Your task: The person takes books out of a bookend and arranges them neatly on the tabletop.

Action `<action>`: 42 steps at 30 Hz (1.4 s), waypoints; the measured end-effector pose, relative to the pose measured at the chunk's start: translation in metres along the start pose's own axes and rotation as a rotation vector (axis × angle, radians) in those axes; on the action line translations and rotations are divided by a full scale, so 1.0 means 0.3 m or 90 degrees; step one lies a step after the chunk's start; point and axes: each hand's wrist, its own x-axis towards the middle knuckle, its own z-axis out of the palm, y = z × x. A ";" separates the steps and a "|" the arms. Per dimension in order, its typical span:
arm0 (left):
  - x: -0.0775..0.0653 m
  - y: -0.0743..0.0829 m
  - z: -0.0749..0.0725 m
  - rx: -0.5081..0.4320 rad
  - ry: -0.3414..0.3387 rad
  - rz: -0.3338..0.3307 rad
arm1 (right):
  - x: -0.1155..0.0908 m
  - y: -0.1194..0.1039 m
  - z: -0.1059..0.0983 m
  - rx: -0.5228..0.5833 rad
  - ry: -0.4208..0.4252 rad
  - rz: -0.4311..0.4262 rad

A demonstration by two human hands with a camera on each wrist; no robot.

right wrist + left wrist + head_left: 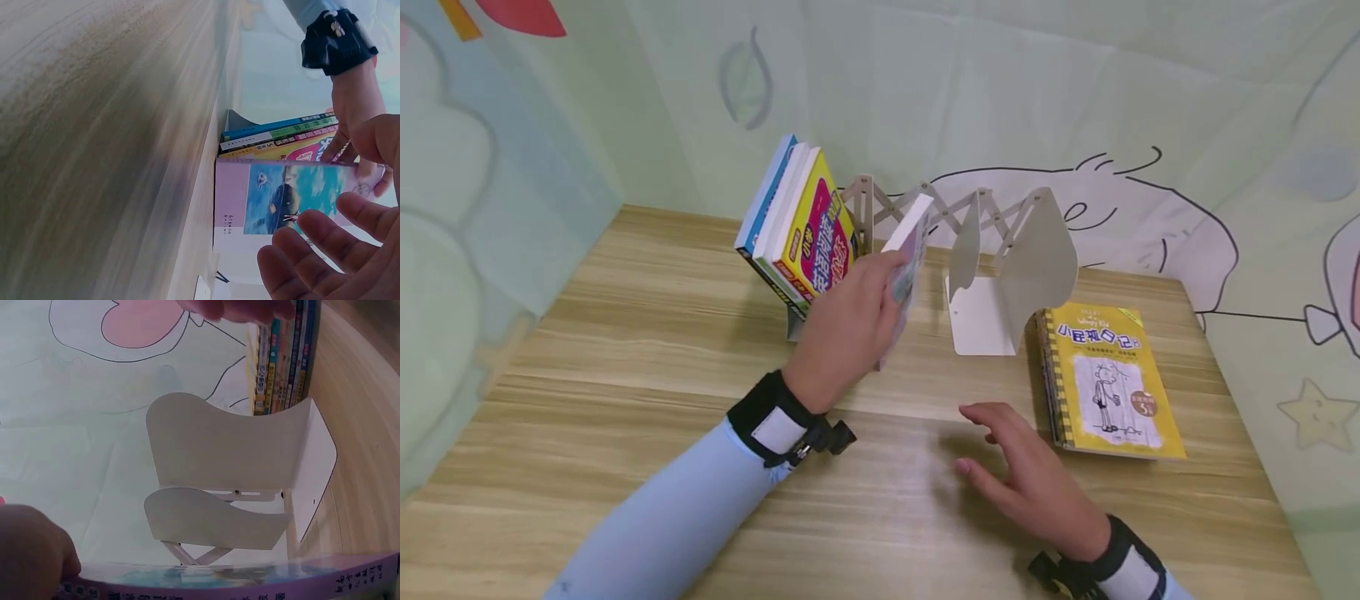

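My left hand (850, 325) grips a pink-and-blue book (269, 194) by its upper part, holding it upright at the rack. Just left of it, a yellow book (820, 225) and several white and blue books (767, 200) lean in the rack's left section. The expandable bookend rack (1037, 258) is beige metal with folding cross-bars. Over the table in front of the rack hovers my right hand (1030, 483), fingers spread and nothing in it. In the right wrist view its fingers (312, 250) overlap the pink book's cover.
A stack of books topped by a yellow comic diary (1112, 375) lies right of the rack. The wooden table (625, 417) meets a patterned cloth wall (865, 83) behind. The rack's white base plate (985, 317) shows between its right-hand plates.
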 end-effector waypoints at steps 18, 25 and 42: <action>-0.208 0.075 -0.149 -0.249 -0.084 0.017 | 0.026 0.000 -0.064 0.037 0.059 0.079; -0.270 0.078 -0.171 -0.410 -0.165 0.003 | 0.034 -0.012 -0.079 0.095 0.031 0.113; -0.312 0.068 -0.139 -0.469 -0.228 -0.012 | -0.009 0.006 -0.083 0.160 0.076 0.041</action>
